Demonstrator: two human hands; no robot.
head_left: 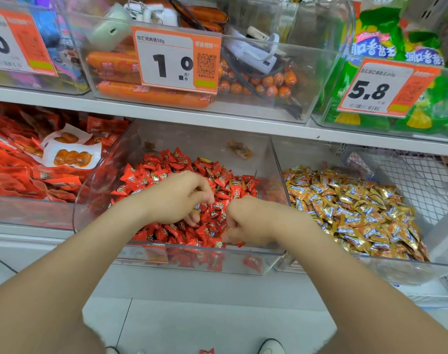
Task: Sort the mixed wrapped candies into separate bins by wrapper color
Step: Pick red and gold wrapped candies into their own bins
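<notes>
In the clear middle bin (192, 139), both hands dig among the red candies (166, 162) — likely hunting strays for the gold candies (358, 200) in the bin beside it. The left hand (177, 198) and right hand (245, 221) have fingers curled into the pile — whether they grip anything, I cannot tell

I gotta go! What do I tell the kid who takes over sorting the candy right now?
Left hand: fingers curled down into the red candies; what it holds is unclear.
Right hand: fisted in the same pile, contents hidden.
Red candies fill the middle bin; gold candies fill the right bin.
Done: both piles look mostly sorted.
Left: a yellow candy at the middle bin's back, a red candy on the floor.
</notes>
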